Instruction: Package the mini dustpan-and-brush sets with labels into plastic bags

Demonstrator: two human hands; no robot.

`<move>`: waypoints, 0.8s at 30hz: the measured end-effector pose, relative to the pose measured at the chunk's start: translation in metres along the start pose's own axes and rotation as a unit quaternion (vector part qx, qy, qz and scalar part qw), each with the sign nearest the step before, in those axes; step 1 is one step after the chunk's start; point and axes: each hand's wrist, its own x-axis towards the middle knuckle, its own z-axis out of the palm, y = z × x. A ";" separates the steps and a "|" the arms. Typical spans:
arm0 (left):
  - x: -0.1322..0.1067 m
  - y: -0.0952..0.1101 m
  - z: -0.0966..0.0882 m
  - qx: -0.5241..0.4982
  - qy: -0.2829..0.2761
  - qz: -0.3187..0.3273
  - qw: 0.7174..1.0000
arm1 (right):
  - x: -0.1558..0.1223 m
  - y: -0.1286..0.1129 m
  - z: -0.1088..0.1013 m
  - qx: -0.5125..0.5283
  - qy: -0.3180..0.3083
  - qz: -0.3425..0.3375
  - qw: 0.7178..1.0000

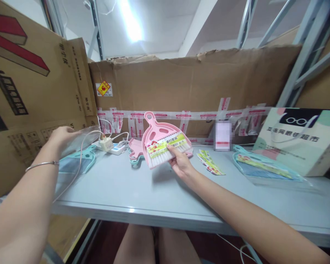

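My right hand grips a pink mini dustpan with a white-bristled brush and a yellow-green label, held tilted just above the grey table. Another pink dustpan lies flat behind it. My left hand, with a thin bracelet on the wrist, is closed on a clear plastic bag at the left. Below that bag lies a teal dustpan.
A white power strip with a plug and cable sits at the back left. Loose paper labels lie right of centre. A bagged teal dustpan set and a printed paper bag stand right. Cardboard boxes wall the back and left.
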 end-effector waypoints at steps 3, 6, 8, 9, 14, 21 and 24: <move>-0.006 0.000 -0.002 0.094 -0.029 -0.080 0.992 | 0.000 0.000 -0.001 -0.009 0.001 0.001 1.000; -0.013 0.028 -0.010 0.101 0.084 -0.048 0.990 | 0.002 -0.003 -0.001 -0.013 0.011 -0.004 1.000; -0.022 0.054 -0.012 0.077 0.157 0.056 0.983 | 0.004 -0.009 0.000 -0.008 0.021 -0.017 1.000; -0.029 0.068 -0.011 0.063 0.176 0.131 0.974 | 0.006 -0.013 0.001 -0.004 0.029 -0.024 0.999; -0.077 0.109 0.035 0.018 0.061 0.425 0.903 | 0.017 -0.040 -0.004 0.022 0.080 -0.054 0.995; -0.108 0.086 0.105 0.008 -0.126 0.458 0.880 | 0.038 -0.054 -0.026 0.030 0.131 -0.075 0.988; -0.106 0.077 0.107 0.010 -0.155 0.437 0.886 | 0.040 -0.050 -0.029 0.031 0.133 -0.071 0.988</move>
